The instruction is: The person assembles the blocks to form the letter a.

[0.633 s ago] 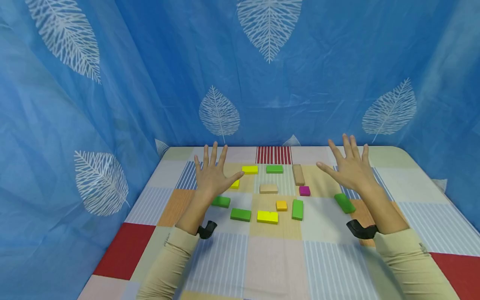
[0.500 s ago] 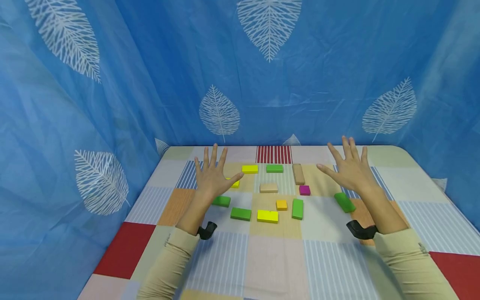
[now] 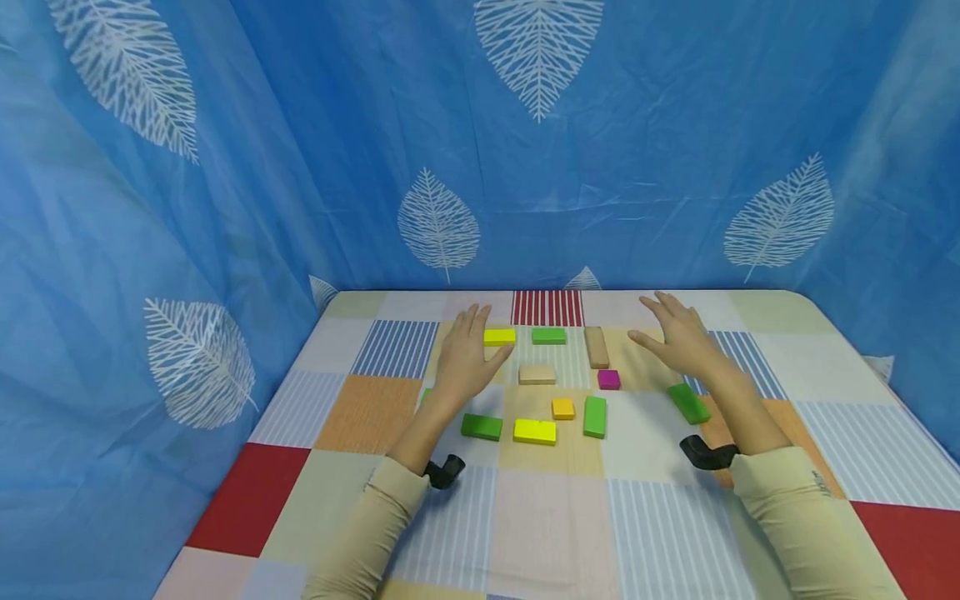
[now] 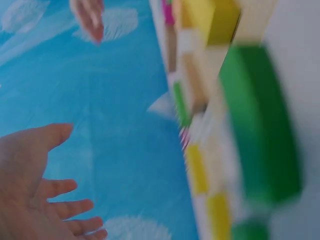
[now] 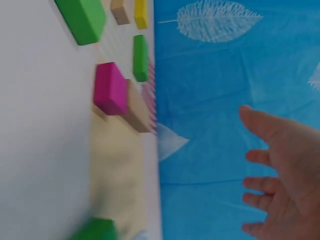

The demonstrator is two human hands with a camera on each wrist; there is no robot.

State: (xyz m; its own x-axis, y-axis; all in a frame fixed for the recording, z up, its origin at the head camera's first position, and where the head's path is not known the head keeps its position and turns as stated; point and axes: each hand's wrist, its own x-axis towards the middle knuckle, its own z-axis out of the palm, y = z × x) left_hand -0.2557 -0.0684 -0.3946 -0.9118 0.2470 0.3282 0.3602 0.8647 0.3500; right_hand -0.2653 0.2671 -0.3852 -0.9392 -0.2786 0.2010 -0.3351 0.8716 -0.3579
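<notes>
My left hand (image 3: 462,360) is held in the air above the left part of the blocks, fingers extended and thumb apart, with nothing in it. Behind it, a green block and a far yellow block (image 3: 499,337) are partly hidden. My right hand (image 3: 681,340), likewise holding nothing, hovers over the right side with its fingers out. Below it lies a tilted green block (image 3: 688,403); a purple block (image 3: 609,380) and a long wooden block (image 3: 597,347) lie to its left. In the left wrist view a green block (image 4: 262,125) looms large and blurred.
Between the hands lie a wooden block (image 3: 537,375), an orange block (image 3: 562,409), a yellow block (image 3: 535,432) and several green blocks (image 3: 595,417). A patchwork cloth (image 3: 547,525) covers the table. Blue leaf-print curtains (image 3: 600,200) rise behind it and along the sides.
Both hands have turned from spread palms-down poses to more sideways ones, fingers closer together. The left hand has shifted right and the right hand slightly left. The blocks have not moved.
</notes>
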